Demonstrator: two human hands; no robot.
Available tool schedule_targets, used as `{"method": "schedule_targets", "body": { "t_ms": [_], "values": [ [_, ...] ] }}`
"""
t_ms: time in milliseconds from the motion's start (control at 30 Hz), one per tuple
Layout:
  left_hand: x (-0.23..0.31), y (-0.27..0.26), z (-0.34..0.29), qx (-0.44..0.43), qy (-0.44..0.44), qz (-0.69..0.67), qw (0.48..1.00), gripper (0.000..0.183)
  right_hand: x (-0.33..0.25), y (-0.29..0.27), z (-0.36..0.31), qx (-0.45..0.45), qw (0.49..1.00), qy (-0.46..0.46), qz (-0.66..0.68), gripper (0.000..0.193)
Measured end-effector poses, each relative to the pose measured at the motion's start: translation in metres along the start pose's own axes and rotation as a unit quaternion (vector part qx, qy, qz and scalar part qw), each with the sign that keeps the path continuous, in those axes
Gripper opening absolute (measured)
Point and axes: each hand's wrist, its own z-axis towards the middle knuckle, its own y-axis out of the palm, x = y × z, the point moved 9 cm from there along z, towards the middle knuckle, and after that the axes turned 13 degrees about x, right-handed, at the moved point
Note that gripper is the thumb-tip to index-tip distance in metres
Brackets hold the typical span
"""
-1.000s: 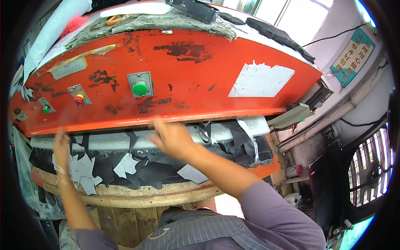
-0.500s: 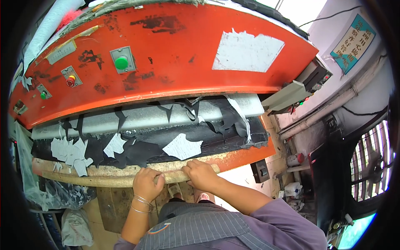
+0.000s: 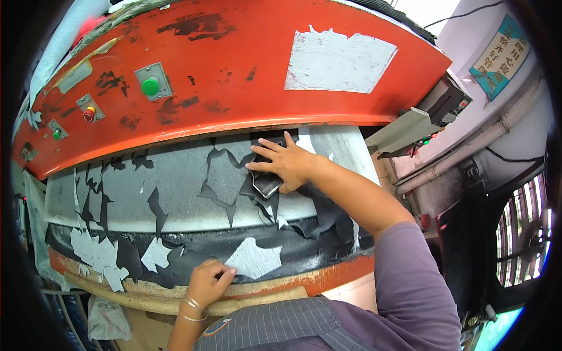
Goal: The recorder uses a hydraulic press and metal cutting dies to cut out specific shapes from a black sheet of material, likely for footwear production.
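My right hand (image 3: pixel 285 162) reaches over the grey bed (image 3: pixel 181 187) of a red press. Its fingers are spread over a dark, metal-edged block (image 3: pixel 267 183), which looks like a cutting die and is partly hidden by the hand. Thin black sheet scraps (image 3: pixel 157 210) with jagged outlines lie around it. At the front edge rests my left hand (image 3: pixel 208 284), fingers curled and thumb pointing right; what may be inside them is hidden. Its thumb is beside a pale, angular cut piece (image 3: pixel 255 258). Other pale pieces (image 3: pixel 99 256) lie farther left on the black ledge.
Above the bed hangs the red press beam (image 3: pixel 234 76), carrying a large green button (image 3: pixel 150 87) and a red knob (image 3: pixel 89 114). A worn curved bar (image 3: pixel 146 301) runs along the front. A control box (image 3: pixel 445 104) juts out at the right; a white bag (image 3: pixel 108 319) stands lower left.
My right hand has left the front bar and moved forward onto the dark block. The left hand has come off the bar to the ledge's edge. More of the grey bed now shows.
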Motion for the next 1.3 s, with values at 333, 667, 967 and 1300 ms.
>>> {"method": "schedule_targets", "body": {
  "t_ms": [333, 667, 967, 1300],
  "values": [
    [0.011, 0.059, 0.092, 0.002, 0.052, -0.209, 0.977, 0.077, -0.032, -0.037, -0.077, 0.244, 0.908, 0.118, 0.32, 0.094],
    [0.03, 0.119, 0.068, 0.0, 0.129, -0.166, 0.978, 0.041, -0.087, -0.026, -0.127, 0.227, 0.87, 0.215, 0.382, 0.072],
    [0.031, 0.155, 0.018, -0.148, 0.334, -0.037, 0.93, 0.014, 0.065, 0.005, -0.04, 0.064, 0.838, 0.511, 0.184, 0.085],
    [0.052, 0.076, 0.048, -0.152, 0.259, -0.046, 0.953, 0.051, 0.119, 0.033, -0.003, 0.182, 0.824, 0.512, 0.162, 0.088]
  ]
}}
